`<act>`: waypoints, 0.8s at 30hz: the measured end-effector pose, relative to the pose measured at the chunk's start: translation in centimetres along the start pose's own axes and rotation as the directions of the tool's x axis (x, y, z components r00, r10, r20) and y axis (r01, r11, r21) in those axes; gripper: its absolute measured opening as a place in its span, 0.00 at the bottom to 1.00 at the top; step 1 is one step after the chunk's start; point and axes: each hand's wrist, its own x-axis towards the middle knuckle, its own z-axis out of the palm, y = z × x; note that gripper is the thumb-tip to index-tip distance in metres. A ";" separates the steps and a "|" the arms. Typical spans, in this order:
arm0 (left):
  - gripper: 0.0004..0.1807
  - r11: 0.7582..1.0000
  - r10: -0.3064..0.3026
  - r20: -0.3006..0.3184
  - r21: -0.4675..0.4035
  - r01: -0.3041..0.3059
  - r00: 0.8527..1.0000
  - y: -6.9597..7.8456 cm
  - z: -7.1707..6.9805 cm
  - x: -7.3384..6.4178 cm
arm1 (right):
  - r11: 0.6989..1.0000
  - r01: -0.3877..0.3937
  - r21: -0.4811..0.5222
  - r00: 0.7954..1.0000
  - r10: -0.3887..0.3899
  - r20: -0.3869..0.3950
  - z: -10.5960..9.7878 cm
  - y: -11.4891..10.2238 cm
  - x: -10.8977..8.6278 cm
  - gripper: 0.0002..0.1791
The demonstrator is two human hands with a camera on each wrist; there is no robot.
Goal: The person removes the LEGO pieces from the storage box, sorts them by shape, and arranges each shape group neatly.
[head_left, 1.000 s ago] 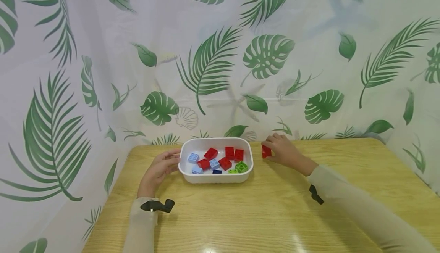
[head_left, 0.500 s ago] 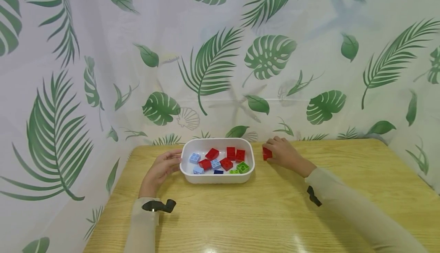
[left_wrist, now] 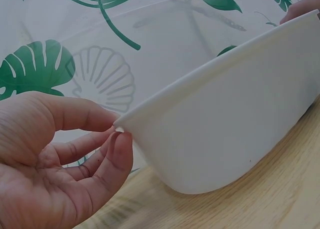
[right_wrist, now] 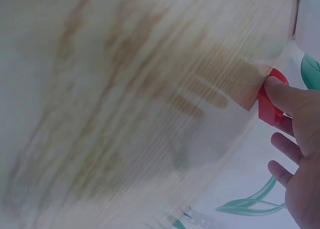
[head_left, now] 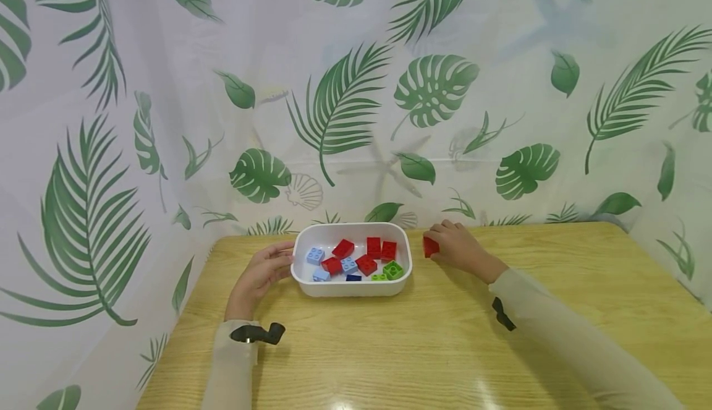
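Observation:
My left hand [head_left: 260, 279] pinches the left end of a white plastic tub [head_left: 351, 290]. In the left wrist view, thumb and fingertips meet right at the corner of its rim [left_wrist: 165, 95]. To the right of the tub, my right hand [head_left: 460, 250] holds a red toy brick [head_left: 429, 247] close over the table, partly covered by the fingers. The right wrist view shows the thumb on this red brick [right_wrist: 268, 107], with the other fingers spread below. Inside the tub lie several red bricks [head_left: 366, 265], light blue bricks [head_left: 315, 256], green bricks [head_left: 392, 270] and a dark blue one [head_left: 353, 278].
The tub stands near the back edge of a light wooden table [head_left: 378, 348]. Directly behind it hangs a white curtain [head_left: 356, 119] printed with green leaves, which also runs along the left and right sides. Black camera bands [head_left: 257, 334] sit on both wrists.
The red brick in my right hand has tipped slightly, and that hand and forearm have shifted a little. My left hand stays at the tub's end, and the bricks inside have not moved.

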 end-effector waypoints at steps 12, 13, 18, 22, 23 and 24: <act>0.27 1.000 0.004 0.002 -0.002 -0.004 1.000 0.0 0.0 -0.1 | 1.000 -0.010 -0.027 1.000 0.011 0.028 0.1 0.0 0.0 0.24; 0.27 1.000 0.005 0.002 0.000 -0.005 1.000 0.0 0.0 -0.1 | 1.000 -0.013 -0.026 0.999 0.014 0.035 0.1 0.0 0.0 0.25; 0.27 1.000 0.007 0.004 0.001 -0.007 1.000 0.1 0.1 -0.2 | 1.000 -0.025 -0.013 0.998 0.025 0.063 -0.2 -0.2 0.1 0.25; 0.27 1.000 0.008 0.007 -0.001 -0.008 1.000 0.1 0.1 -0.1 | 0.999 -0.033 -0.004 0.997 0.033 0.071 -0.6 -0.5 0.1 0.25; 0.27 1.000 0.007 0.008 0.001 -0.007 1.000 0.1 0.0 -0.2 | 0.999 -0.034 0.000 0.997 0.034 0.073 -0.7 -0.6 0.1 0.25; 0.27 1.000 0.008 0.009 0.000 -0.008 1.000 0.1 0.0 -0.1 | 0.999 -0.037 0.002 0.996 0.036 0.076 -0.8 -0.6 0.1 0.25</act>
